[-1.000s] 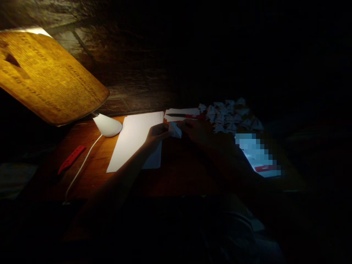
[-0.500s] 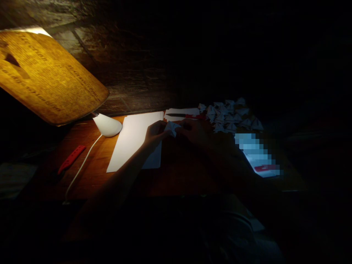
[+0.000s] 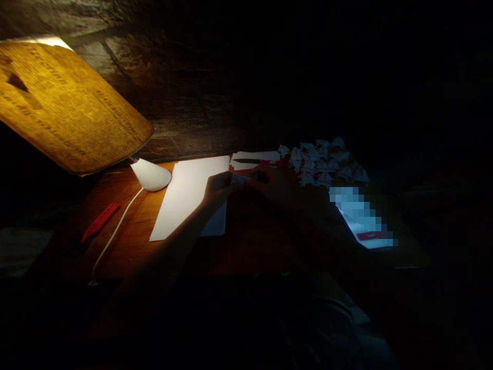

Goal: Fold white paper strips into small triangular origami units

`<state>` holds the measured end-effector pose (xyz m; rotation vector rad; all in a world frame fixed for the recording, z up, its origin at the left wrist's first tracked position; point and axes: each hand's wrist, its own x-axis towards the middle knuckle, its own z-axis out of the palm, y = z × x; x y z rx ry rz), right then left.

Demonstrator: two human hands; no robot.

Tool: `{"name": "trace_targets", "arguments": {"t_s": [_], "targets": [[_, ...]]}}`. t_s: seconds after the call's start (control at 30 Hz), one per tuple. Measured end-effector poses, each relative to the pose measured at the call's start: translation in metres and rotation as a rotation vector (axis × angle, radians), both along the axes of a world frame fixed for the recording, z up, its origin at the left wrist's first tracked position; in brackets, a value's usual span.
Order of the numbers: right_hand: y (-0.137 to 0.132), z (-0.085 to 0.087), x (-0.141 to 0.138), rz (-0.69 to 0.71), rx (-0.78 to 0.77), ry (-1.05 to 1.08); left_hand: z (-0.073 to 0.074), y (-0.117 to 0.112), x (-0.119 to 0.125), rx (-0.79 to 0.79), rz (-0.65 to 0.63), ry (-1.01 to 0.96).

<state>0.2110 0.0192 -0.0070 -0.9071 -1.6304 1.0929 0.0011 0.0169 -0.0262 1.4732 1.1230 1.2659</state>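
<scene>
In dim lamplight my left hand [image 3: 216, 188] and my right hand [image 3: 271, 184] meet over a wooden table [image 3: 127, 241], both pinched on one small folded piece of white paper [image 3: 239, 178]. Only a thin edge of that piece shows between my fingers. A sheet of white paper [image 3: 187, 198] lies flat just left of my left hand. Behind my right hand sits a heap of several folded white paper pieces [image 3: 321, 162].
A lamp with a white base [image 3: 151, 174], a white cord [image 3: 111, 234] and a yellow printed shade [image 3: 65, 103] stands at the left. A red tool [image 3: 99, 222] lies near the cord. A knife with a red handle [image 3: 256, 162] rests on paper strips behind. A lit screen [image 3: 362, 218] glows at right.
The folded piece was broad and visible between my hands; now it is pressed flatter and mostly hidden by my fingers. My hands have stayed in the same spot.
</scene>
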Motion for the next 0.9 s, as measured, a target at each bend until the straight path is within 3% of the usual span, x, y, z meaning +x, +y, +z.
{"name": "trace_targets", "arguments": {"t_s": [0.13, 0.3, 0.43, 0.57, 0.73, 0.9], "targets": [[0.001, -0.001, 0.0, 0.01, 0.001, -0.02, -0.002, 0.001, 0.003, 0.055, -0.007, -0.043], [0.002, -0.003, 0.0, -0.005, 0.028, -0.027, 0.003, -0.005, 0.005, 0.061, -0.114, -0.086], [0.006, -0.003, 0.005, -0.047, 0.07, -0.148, 0.011, -0.01, 0.003, 0.134, -0.068, 0.158], [0.01, -0.005, 0.01, -0.106, 0.132, -0.36, 0.016, -0.01, 0.0, 0.307, -0.002, 0.423], [0.012, -0.009, 0.013, -0.131, 0.236, -0.644, 0.017, -0.009, -0.003, 0.503, -0.14, 0.624], [0.01, -0.006, 0.015, -0.101, 0.259, -0.702, 0.01, -0.004, -0.009, 0.578, -0.292, 0.802]]}}
